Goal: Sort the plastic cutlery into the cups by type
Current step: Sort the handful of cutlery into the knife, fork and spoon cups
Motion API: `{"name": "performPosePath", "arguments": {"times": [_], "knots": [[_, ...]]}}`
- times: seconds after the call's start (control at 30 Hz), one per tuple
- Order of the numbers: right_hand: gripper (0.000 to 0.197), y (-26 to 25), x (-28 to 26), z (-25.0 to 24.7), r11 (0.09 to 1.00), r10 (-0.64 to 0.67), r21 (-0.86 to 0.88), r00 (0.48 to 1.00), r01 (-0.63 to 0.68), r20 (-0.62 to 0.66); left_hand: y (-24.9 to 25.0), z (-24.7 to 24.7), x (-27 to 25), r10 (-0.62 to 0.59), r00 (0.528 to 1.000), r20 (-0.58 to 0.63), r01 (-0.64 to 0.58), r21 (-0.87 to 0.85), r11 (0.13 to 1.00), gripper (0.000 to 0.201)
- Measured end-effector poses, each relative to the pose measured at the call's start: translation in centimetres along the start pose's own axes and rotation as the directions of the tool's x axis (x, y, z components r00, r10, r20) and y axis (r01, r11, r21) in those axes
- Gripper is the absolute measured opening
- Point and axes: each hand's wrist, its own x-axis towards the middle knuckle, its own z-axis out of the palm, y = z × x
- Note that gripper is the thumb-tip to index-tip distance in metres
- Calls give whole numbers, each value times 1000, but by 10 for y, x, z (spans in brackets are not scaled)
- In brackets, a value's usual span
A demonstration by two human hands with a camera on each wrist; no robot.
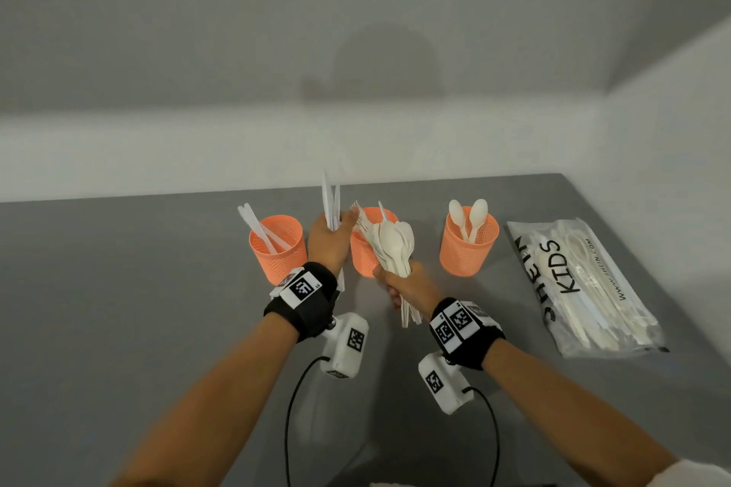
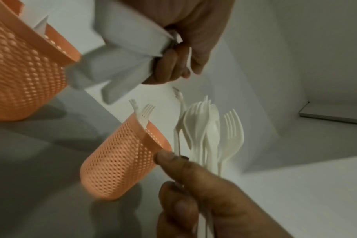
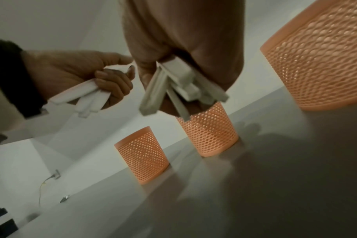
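Three orange cups (image 1: 277, 248), two hands (image 1: 325, 239).

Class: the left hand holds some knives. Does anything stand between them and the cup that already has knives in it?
Nothing visible does. The left hand grips the knives just beside the knife cup, whose open top holds only two knives leaning inside.

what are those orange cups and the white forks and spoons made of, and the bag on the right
Orange cups: apparently moulded plastic, matt, with a perforated mesh wall that light shines through.
White cutlery in the right hand: looks like thin, smooth moulded plastic, slightly glossy.
Bag: clear, glossy plastic film, wrinkled; the cutlery inside shows through it.
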Motion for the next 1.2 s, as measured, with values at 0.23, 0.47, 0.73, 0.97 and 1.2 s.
{"name": "performPosePath", "arguments": {"times": [0.23, 0.47, 0.73, 0.97, 1.2], "knots": [[9, 3, 0, 3, 984, -101, -139, 992, 111, 80, 9, 5, 4, 1, 998, 63, -7, 100, 995, 21], [17, 3, -5, 2, 979, -95, -169, 990, 111, 100, 17, 2, 12, 140, 988, -65, -130, 133, 982, 14], [19, -4, -3, 7, 968, -132, -201, 986, 151, 104, 13, -2, 5, 37, 996, 79, -47, 129, 990, 21], [24, -15, -6, 10, 968, -162, -166, 975, 187, 154, 23, -11, 16, 42, 993, 113, -54, 108, 993, 20], [19, -16, 0, 13, 965, -96, -221, 973, 143, 212, 30, -16, 33, -44, 998, 37, 44, -12, 999, 28]]}}
